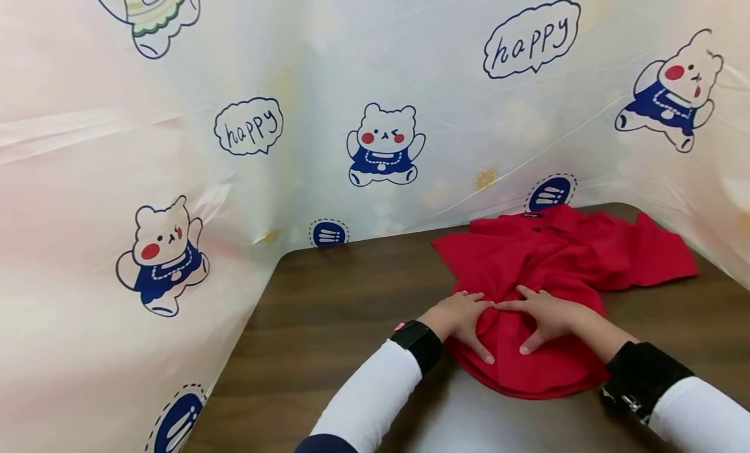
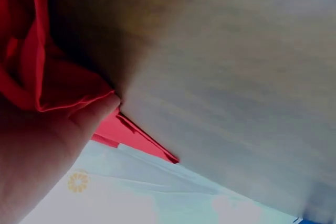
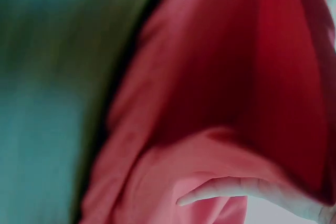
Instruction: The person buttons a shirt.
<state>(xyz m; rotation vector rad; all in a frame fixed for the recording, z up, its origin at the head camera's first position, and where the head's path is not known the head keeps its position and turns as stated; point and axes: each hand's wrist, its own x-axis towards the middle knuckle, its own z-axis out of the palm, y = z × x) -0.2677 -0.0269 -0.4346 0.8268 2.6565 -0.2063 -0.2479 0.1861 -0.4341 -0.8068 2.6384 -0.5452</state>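
Observation:
A red collared short-sleeved shirt [image 1: 539, 368] lies bunched and creased on the brown table, its collar toward the back and its rounded hem toward the person. My left hand [image 1: 463, 319] rests on the lower part with thumb and fingers spread. Beside it my right hand [image 1: 547, 319] lies on the cloth, thumb also spread, its fingertips meeting the left hand's over a crease. The left wrist view shows a fingertip at the edge of the red cloth [image 2: 73, 85]. In the right wrist view, a straight finger lies against the red fabric [image 3: 210, 156].
The brown table [image 1: 328, 297] extends left of the shirt, with a bright reflection near the front. A pale printed curtain [image 1: 305, 82] with bear drawings hangs along the back and sides. Dark bands [image 1: 418, 345] circle both wrists.

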